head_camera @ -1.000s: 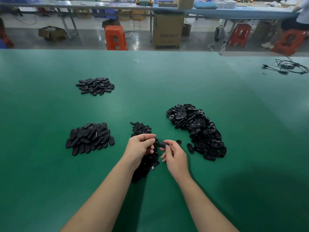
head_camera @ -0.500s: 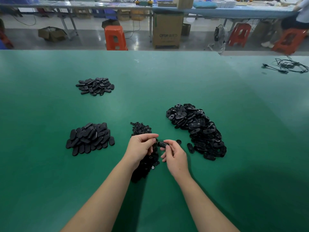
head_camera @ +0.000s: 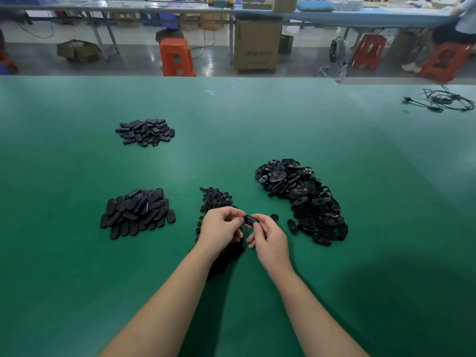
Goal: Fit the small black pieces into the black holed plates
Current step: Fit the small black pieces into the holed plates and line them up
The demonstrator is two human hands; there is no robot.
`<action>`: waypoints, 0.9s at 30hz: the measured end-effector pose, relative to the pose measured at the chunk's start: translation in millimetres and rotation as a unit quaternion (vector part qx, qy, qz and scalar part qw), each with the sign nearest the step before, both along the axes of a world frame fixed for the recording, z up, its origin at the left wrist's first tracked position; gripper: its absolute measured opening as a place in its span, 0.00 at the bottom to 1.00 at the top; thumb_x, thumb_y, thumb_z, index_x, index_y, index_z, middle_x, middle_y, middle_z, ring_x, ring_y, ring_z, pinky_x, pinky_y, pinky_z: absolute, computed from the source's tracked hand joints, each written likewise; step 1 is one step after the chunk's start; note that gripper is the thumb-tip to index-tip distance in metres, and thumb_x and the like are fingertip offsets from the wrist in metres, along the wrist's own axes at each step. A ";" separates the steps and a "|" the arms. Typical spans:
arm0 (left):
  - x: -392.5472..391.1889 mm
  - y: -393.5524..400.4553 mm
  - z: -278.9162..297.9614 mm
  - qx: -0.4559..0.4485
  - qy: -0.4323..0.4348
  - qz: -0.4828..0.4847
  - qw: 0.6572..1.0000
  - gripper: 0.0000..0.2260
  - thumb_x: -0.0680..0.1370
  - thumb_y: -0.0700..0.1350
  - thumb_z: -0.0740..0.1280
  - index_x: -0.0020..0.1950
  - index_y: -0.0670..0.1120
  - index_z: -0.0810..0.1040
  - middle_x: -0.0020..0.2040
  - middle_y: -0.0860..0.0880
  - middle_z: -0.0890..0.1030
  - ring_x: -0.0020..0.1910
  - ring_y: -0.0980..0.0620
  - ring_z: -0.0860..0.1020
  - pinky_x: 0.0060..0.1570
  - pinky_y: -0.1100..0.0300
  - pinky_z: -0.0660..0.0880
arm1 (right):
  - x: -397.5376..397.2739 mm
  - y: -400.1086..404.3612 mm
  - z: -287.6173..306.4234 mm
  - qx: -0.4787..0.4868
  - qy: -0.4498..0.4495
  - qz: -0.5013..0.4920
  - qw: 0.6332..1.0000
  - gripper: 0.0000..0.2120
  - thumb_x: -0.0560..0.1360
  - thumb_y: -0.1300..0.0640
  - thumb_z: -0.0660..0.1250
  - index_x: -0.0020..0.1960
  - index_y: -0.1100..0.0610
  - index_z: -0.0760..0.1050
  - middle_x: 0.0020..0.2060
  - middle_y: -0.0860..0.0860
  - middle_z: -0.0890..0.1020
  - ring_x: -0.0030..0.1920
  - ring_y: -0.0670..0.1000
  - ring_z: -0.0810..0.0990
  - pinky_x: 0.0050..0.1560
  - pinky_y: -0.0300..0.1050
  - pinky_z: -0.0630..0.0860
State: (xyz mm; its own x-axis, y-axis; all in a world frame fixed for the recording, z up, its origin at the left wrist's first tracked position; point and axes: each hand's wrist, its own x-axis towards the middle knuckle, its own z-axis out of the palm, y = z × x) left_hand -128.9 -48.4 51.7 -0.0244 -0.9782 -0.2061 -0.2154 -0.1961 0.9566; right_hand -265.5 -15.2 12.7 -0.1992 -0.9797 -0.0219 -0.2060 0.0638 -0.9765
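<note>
— Holding what?
— One black holed plate (head_camera: 251, 220), pinched between left hand (head_camera: 222, 231) and right hand (head_camera: 268, 237), above the green table (head_camera: 283, 130).
— Small pieces (head_camera: 216, 198)?
— Heaped just beyond the left hand.

This is a factory assembly hall. A long table (head_camera: 77, 253) with a green mat carries several heaps of the same small black plastic parts: one heap of holed plates (head_camera: 304, 199), one heap of small pieces (head_camera: 215, 198), and two piles of plain oval parts (head_camera: 137, 212) (head_camera: 145, 131). Behind it stands another long work table (head_camera: 360, 18) with boxes and goods on top. On the shiny concrete floor are orange plastic stools (head_camera: 176, 57), a big cardboard carton (head_camera: 257, 45) and open boxes (head_camera: 77, 50). A bundle of black cables (head_camera: 448, 100) lies at the far right of the table.
</note>
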 end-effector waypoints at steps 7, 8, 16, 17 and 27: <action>-4.2 1.7 -1.7 -0.014 -0.050 0.004 0.999 0.07 0.77 0.35 0.68 0.47 0.46 0.82 0.35 0.47 0.84 0.28 0.50 0.82 0.31 0.57 0.79 | -0.5 0.6 1.6 0.001 -0.009 0.002 1.000 0.08 0.83 0.62 0.63 0.57 0.54 0.79 0.33 0.45 0.83 0.30 0.44 0.79 0.35 0.35 0.77; -4.9 1.8 -0.8 -0.016 -0.060 0.004 0.998 0.06 0.77 0.35 0.68 0.47 0.46 0.81 0.34 0.47 0.84 0.29 0.50 0.82 0.32 0.57 0.79 | -0.4 0.7 2.3 0.002 -0.011 0.002 1.000 0.08 0.83 0.62 0.63 0.57 0.53 0.79 0.34 0.44 0.83 0.29 0.44 0.79 0.35 0.34 0.76; -9.0 4.6 6.6 -0.031 -0.126 -0.009 0.991 0.06 0.77 0.37 0.69 0.43 0.46 0.82 0.32 0.51 0.84 0.28 0.53 0.83 0.31 0.63 0.79 | -1.3 1.9 3.2 0.003 0.005 0.004 1.000 0.09 0.82 0.60 0.64 0.55 0.47 0.78 0.45 0.43 0.87 0.30 0.44 0.81 0.35 0.34 0.76; -10.2 4.9 7.3 -0.037 -0.136 -0.010 0.990 0.06 0.76 0.37 0.69 0.42 0.47 0.82 0.32 0.51 0.84 0.28 0.53 0.83 0.32 0.63 0.79 | -1.6 1.9 2.6 0.002 0.007 0.004 1.000 0.10 0.82 0.60 0.64 0.55 0.46 0.79 0.45 0.43 0.87 0.33 0.43 0.82 0.37 0.34 0.77; -16.7 -0.1 5.2 -0.071 -0.207 0.021 0.976 0.03 0.73 0.44 0.75 0.43 0.49 0.81 0.39 0.53 0.82 0.38 0.52 0.80 0.42 0.56 0.78 | -3.3 -0.8 -1.6 0.001 0.013 0.008 1.000 0.13 0.83 0.60 0.62 0.52 0.42 0.77 0.40 0.46 0.85 0.35 0.48 0.83 0.39 0.43 0.80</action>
State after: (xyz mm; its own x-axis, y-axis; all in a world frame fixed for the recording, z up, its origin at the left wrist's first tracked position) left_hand -145.6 -48.5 56.9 0.0734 -0.9960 -0.0513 -0.5832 -0.0846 0.8079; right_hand -268.8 -16.0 11.1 -0.1847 -0.9826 -0.0198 -0.2325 0.0633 -0.9705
